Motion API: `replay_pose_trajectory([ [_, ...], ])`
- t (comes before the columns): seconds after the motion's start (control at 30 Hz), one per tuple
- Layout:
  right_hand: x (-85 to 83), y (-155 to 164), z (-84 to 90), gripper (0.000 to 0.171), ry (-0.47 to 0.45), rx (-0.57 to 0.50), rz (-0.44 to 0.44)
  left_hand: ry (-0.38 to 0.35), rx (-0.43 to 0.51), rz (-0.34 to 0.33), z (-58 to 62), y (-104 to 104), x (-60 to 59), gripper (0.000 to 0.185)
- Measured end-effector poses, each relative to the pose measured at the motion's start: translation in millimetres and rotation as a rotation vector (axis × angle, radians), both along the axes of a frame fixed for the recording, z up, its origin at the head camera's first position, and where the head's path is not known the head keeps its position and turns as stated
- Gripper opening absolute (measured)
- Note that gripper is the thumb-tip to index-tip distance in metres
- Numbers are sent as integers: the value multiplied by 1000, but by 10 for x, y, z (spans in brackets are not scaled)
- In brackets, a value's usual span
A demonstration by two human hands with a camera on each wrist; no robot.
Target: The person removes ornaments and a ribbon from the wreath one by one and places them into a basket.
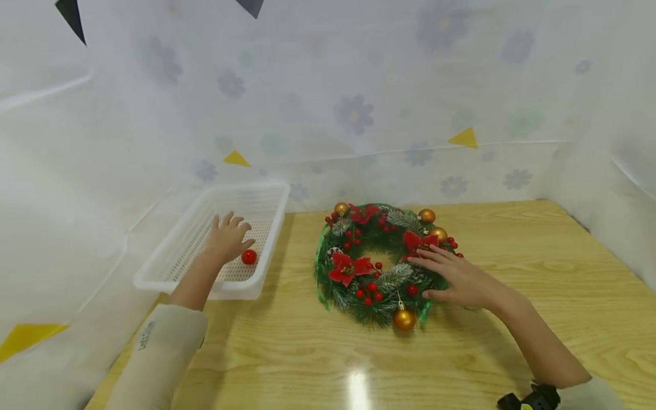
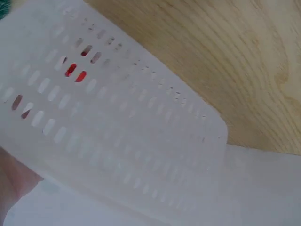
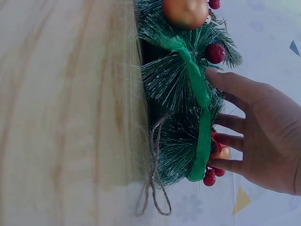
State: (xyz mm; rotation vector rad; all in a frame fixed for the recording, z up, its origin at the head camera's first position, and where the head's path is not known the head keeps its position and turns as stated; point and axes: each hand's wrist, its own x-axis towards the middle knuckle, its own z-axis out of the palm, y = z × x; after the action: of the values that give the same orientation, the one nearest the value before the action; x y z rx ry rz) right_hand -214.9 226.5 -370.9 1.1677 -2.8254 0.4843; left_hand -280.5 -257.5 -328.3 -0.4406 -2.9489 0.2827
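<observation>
A green Christmas wreath (image 1: 379, 313) with red poinsettias, berries and gold baubles lies flat on the table. My right hand (image 1: 461, 279) rests on its right side with fingers spread; in the right wrist view the fingers (image 3: 230, 141) touch the outer greenery beside a green ribbon (image 3: 200, 89). Over the white plastic basket (image 1: 258, 279) on the left, my left hand (image 1: 226, 239) hovers with loosely spread fingers and holds nothing. A small red ball (image 1: 249, 257) lies in the basket near that hand's thumb. Through the basket's slots the left wrist view shows bits of red.
The wooden table (image 1: 287, 353) runs up to pale flowered sheeting (image 1: 353, 74) at the back and both sides. From the wreath a twine loop (image 3: 155, 183) hangs out. Yellow triangles (image 1: 463, 138) mark the sheeting.
</observation>
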Motion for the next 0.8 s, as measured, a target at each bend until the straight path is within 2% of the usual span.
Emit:
replay_pose_trajectory([
  [0.17,5,-4,-4,65,9,-6,6,151,42,-27,191,239,155,34],
  [0.3,5,-5,-4,65,-7,-6,-2,245,40,-96,301,546,324,33],
  [0.4,3,-4,9,66,-24,-5,-11,284,11,-162,325,801,451,35],
  [0.5,2,-8,11,66,-26,-3,-14,291,5,-236,289,1053,559,36],
  [0.6,2,-9,2,66,-18,0,-12,322,27,-370,200,1303,658,34],
  [0.7,-2,-6,-12,67,-14,-1,-10,373,70,-576,80,1549,741,31],
  [0.8,-5,0,-21,67,-25,-10,-11,397,53,-758,-24,1786,819,31],
])
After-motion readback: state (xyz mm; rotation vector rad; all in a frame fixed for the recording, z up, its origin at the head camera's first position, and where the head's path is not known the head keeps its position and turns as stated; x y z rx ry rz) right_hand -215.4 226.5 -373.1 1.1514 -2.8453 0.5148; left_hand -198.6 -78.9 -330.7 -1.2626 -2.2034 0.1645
